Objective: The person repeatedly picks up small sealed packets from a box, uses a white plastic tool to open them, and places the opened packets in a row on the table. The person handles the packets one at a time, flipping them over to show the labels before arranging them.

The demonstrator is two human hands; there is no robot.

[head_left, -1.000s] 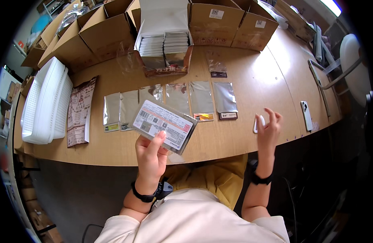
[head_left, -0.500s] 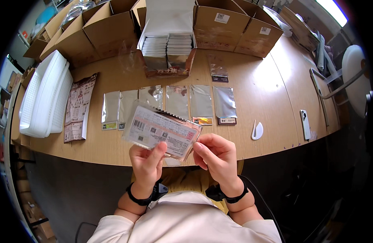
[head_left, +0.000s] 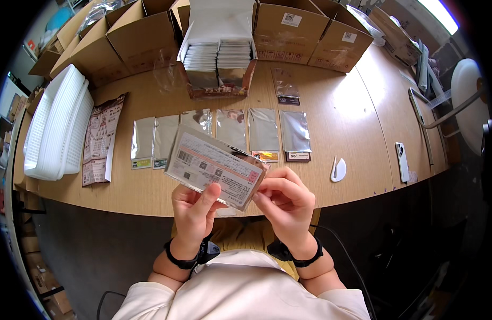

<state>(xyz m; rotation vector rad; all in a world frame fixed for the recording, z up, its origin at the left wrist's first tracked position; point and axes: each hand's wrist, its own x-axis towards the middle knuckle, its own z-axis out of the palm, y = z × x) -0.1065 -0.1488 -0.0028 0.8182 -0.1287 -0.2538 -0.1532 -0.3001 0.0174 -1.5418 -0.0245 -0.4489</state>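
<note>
**Both hands on the pack now**

Right hand [head_left: 286,200] came back from the table edge a second ago and now pinches the right end of the flat printed packet [head_left: 216,168]. Left hand [head_left: 195,205] grips its bottom edge, thumb on front. It's held above the table's [head_left: 358,106] near edge, covering part of the silver pouches [head_left: 230,130]. Fingers behind it are hidden.

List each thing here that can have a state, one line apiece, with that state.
Packet: held up off the desk, tilted, by both hands.
Left hand: gripping its lower edge.
Right hand: pinching its right end.
Display box: open, full of packets.
Foil pouches: flat in a row.
Phone: face down.
Cardboard boxes: open.
</note>
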